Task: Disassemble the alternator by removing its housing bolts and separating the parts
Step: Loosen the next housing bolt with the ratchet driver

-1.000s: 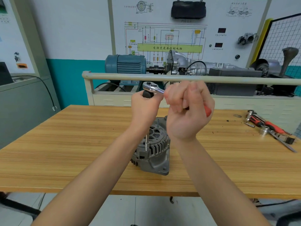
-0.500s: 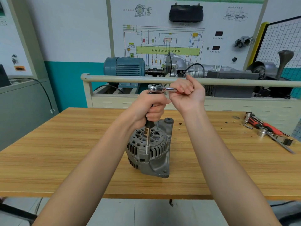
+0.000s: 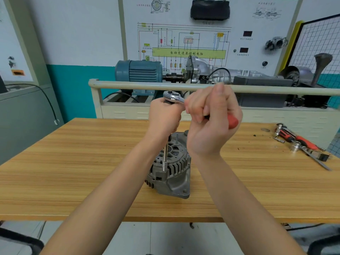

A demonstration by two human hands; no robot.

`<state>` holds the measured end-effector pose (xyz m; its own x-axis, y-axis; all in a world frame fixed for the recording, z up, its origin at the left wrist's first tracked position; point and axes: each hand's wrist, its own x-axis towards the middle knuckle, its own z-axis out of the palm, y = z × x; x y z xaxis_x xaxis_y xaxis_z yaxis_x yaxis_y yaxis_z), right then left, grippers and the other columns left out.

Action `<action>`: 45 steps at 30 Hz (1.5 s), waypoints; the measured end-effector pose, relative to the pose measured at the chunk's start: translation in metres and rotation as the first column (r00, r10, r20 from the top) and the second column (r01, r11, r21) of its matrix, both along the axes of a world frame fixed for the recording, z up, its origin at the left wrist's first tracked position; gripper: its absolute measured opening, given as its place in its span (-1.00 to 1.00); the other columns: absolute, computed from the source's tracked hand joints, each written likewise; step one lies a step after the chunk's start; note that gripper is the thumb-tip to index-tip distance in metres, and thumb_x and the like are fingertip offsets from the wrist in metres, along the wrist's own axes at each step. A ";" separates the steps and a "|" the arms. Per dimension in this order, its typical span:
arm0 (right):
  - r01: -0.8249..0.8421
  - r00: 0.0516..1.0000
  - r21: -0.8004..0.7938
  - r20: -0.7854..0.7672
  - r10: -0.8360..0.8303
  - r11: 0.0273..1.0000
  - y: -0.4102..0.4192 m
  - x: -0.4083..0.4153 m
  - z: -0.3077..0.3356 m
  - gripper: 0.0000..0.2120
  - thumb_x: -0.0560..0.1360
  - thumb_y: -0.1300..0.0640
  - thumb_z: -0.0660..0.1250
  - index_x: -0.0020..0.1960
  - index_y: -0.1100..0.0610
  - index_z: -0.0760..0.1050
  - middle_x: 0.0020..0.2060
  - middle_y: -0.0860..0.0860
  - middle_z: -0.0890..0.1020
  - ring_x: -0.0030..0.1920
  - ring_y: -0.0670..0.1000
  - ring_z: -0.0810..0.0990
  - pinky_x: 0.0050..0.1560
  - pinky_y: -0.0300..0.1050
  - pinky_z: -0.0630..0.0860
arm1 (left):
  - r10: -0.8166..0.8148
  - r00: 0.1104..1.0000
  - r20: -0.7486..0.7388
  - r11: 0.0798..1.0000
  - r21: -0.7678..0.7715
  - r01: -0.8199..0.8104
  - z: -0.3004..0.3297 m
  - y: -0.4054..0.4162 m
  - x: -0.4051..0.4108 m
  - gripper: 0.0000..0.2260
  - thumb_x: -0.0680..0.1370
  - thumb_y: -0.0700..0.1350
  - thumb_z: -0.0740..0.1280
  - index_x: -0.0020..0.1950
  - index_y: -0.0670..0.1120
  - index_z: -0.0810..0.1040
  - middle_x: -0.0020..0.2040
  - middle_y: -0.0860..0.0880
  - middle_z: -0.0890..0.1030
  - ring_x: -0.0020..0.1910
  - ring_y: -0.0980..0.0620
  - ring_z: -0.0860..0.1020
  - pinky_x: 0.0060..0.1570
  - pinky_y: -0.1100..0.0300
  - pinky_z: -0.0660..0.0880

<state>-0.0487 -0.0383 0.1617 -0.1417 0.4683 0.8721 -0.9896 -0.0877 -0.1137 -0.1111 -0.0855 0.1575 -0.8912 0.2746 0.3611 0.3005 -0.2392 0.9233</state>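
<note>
- Wooden table [image 3: 73,172] carries the grey alternator [image 3: 170,173] at its middle, standing on edge.
- Left hand [image 3: 162,117] grips the ratchet [image 3: 173,97] head and extension [image 3: 165,155], which drops onto the housing.
- Right hand [image 3: 211,122] is wrapped round the red handle [image 3: 232,121].
- Spare tools [image 3: 301,144] lie far right.

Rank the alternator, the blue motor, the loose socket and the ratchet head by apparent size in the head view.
1. alternator and blue motor: look alike; the motor stands farther off, so unranked.
2. ratchet head
3. loose socket
</note>
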 end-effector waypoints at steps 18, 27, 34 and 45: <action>-0.668 0.430 -0.635 0.096 0.898 0.388 0.060 -0.041 0.024 -0.42 0.61 0.14 0.02 -0.60 0.09 0.17 -0.70 -0.06 0.16 -0.71 -0.08 0.12 -0.62 -0.30 0.12 | -0.300 0.953 0.032 0.951 -0.064 0.301 0.002 -0.015 -0.004 -0.58 0.51 -0.36 0.23 -0.47 -0.05 0.20 -0.61 0.03 0.18 -0.66 0.10 0.09 -0.57 0.32 0.00; -0.165 0.986 -0.046 0.002 0.166 0.985 0.000 0.000 0.006 -0.59 0.52 0.24 0.13 -0.51 0.07 0.29 -0.63 -0.08 0.27 -0.59 -0.09 0.19 -0.43 -0.19 0.17 | 0.133 0.991 -0.034 0.991 0.034 -0.132 -0.002 0.002 0.004 -0.65 0.44 -0.39 0.25 -0.41 -0.06 0.22 -0.49 -0.04 0.21 -0.48 0.02 0.11 -0.45 0.20 0.04; -0.434 0.874 -0.219 0.131 0.467 0.874 0.029 -0.010 0.019 -0.46 0.59 0.24 0.03 -0.58 0.05 0.24 -0.68 -0.08 0.20 -0.64 -0.11 0.11 -0.52 -0.24 0.13 | -0.045 0.998 -0.038 0.999 0.004 0.045 -0.003 -0.007 -0.002 -0.64 0.44 -0.39 0.30 -0.40 -0.06 0.26 -0.55 0.01 0.25 -0.58 0.06 0.17 -0.56 0.28 0.12; -0.684 0.425 -0.605 0.123 0.897 0.407 0.057 -0.048 0.027 -0.53 0.47 0.21 0.08 -0.62 0.09 0.17 -0.73 -0.06 0.15 -0.74 -0.08 0.12 -0.61 -0.29 0.06 | -0.463 0.886 0.012 0.886 -0.008 0.463 0.000 -0.021 -0.012 -0.61 0.42 -0.26 0.30 -0.56 -0.01 0.28 -0.64 0.06 0.22 -0.70 0.14 0.15 -0.62 0.38 0.06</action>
<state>-0.0966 0.0191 0.1892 -0.8978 0.2144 0.3847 -0.2931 -0.9429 -0.1585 -0.1229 -0.1064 0.1571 -0.6654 0.6601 0.3486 0.1494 -0.3398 0.9286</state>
